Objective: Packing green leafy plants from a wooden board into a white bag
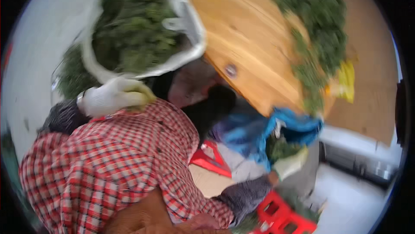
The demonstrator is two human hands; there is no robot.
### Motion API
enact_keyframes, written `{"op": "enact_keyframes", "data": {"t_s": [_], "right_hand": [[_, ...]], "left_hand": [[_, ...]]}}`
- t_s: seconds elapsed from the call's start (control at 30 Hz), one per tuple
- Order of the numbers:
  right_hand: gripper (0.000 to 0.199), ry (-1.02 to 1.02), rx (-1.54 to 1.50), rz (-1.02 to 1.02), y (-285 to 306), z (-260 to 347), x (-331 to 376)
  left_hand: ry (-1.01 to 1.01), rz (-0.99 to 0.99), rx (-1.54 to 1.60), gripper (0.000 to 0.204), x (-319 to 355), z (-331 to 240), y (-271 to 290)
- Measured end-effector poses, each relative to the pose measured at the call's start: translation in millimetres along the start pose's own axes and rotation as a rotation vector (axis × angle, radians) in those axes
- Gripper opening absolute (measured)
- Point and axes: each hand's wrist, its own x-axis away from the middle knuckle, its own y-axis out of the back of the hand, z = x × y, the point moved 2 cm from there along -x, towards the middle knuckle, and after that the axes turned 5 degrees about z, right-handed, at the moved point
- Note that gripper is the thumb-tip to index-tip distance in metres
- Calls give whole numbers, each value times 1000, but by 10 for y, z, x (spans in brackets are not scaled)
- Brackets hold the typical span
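Observation:
My left hand (pixel 117 97), in a white knit glove with yellowish fingers, is held close in front of my red checked shirt, just below the white basket. Its fingers are curled together; what they hold, if anything, is hidden. My right hand (pixel 292 163), in a pale glove, is stretched out to the right at the mouth of a blue bag (pixel 283 117). Green sprigs (pixel 281 149) show in the bag's opening beside that hand, whose fingers are blurred. The white basket (pixel 196 46) holds a heap of leafy green cuttings (pixel 136 22).
A wooden table (pixel 242 17) stands ahead, with a large pile of greenery (pixel 315 13) and a yellow packet (pixel 346 81) on its right part. Red plastic crate pieces (pixel 281 214) are at lower right, near loose greens. More greenery (pixel 75 72) lies left of the basket.

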Motion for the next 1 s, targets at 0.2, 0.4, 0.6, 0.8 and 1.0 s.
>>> {"op": "enact_keyframes", "data": {"t_s": [0.2, 0.4, 0.6, 0.8, 1.0], "right_hand": [[39, 622, 594, -10, -294, 639, 502], [30, 734, 459, 91, -1029, 1092, 764], [38, 575, 241, 251, -1966, 1657, 1008], [35, 516, -59, 749, -2924, 2193, 1520], [61, 1433, 235, 1057, -3912, 2119, 1824]], "left_hand": [[-298, 214, -195, 28, -8, 149, -130], [-240, 296, -95, 28, 100, 211, -200], [-434, 168, -109, 28, 268, 315, -36], [-232, -775, -257, 34, 780, 35, 139], [64, -769, -809, 57, 379, 127, 226]]}}
